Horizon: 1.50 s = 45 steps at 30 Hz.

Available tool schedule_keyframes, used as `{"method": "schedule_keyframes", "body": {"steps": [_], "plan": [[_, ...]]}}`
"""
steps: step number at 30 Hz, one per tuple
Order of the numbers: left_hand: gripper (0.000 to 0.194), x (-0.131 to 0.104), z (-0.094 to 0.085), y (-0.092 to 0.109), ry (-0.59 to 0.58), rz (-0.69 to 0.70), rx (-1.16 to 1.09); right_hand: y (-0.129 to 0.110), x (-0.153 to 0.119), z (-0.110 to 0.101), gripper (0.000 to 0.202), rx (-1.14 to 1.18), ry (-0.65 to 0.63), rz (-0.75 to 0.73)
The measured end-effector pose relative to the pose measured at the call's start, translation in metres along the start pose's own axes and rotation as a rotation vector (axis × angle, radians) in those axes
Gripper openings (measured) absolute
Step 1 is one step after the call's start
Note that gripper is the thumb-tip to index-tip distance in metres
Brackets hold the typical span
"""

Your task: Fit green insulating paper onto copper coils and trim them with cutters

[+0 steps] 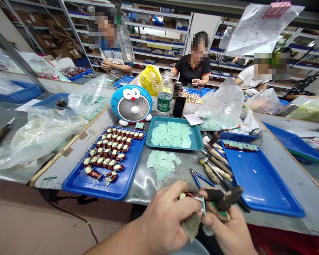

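My left hand (167,216) is closed round a copper-wound coil (189,194) with a small pale green card (202,203) against its end. Cloth shows under its fingers. My right hand (230,226) is wrapped round pliers (231,199) with dark jaws, its thumb by the card. Beyond the hands lies a loose pile of pale green cards (162,163), and more fill a teal tray (149,140). Rows of coils (103,162) stand in a blue tray (122,189) on the left. Several coils with green cards (240,146) sit at the top of the right blue tray (266,184).
Blue-handled cutters (202,177) and several hand tools (215,159) lie between the trays. A blue fan (134,104), a water bottle (164,95) and a phone (179,107) stand at the back. Three people sit across the bench.
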<state>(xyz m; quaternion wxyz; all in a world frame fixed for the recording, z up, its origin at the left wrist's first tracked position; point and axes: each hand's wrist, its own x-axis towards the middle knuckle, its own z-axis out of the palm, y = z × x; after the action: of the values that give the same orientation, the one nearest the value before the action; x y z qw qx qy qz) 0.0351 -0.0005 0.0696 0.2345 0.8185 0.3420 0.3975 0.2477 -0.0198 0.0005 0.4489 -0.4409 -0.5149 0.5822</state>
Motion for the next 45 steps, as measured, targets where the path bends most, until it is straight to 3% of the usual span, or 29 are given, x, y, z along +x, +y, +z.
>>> {"method": "schedule_keyframes", "body": {"steps": [4,7,11,16,21,26,28,32,36,40,45], "plan": [[0.006,-0.003,0.004,-0.002,0.051,-0.049,-0.151,0.004,-0.005,-0.001,0.051,-0.022,0.085,-0.020],[0.008,-0.003,0.005,0.000,0.052,-0.095,-0.222,-0.002,-0.004,0.002,0.051,0.000,0.052,0.011],[0.010,-0.003,0.005,0.006,0.064,-0.126,-0.171,-0.014,0.003,0.009,0.059,0.086,0.007,0.107],[0.009,-0.006,0.007,0.008,0.066,-0.193,-0.146,-0.023,0.007,0.014,0.060,0.017,0.021,0.127],[0.011,-0.008,0.000,0.007,0.022,-0.189,-0.262,-0.020,0.002,0.010,0.055,-0.093,0.057,-0.028],[0.036,-0.010,-0.007,0.001,-0.025,-0.196,-0.343,-0.016,0.000,-0.002,0.039,-0.271,0.105,-0.257],[0.036,-0.010,-0.007,-0.003,-0.030,-0.148,-0.247,-0.016,-0.001,-0.004,0.041,-0.293,0.090,-0.255],[0.034,-0.007,-0.008,-0.007,-0.046,0.026,-0.027,-0.014,-0.003,-0.004,0.046,-0.222,-0.022,-0.109],[0.032,-0.001,-0.013,-0.004,-0.073,0.199,0.244,-0.012,-0.005,-0.001,0.044,-0.121,-0.011,-0.135],[0.037,0.003,-0.016,-0.002,-0.089,0.265,0.372,-0.014,-0.004,-0.003,0.041,-0.188,-0.007,-0.180],[0.036,0.006,-0.012,-0.003,-0.074,0.284,0.374,-0.020,-0.002,-0.007,0.040,-0.301,-0.010,-0.215]]}}
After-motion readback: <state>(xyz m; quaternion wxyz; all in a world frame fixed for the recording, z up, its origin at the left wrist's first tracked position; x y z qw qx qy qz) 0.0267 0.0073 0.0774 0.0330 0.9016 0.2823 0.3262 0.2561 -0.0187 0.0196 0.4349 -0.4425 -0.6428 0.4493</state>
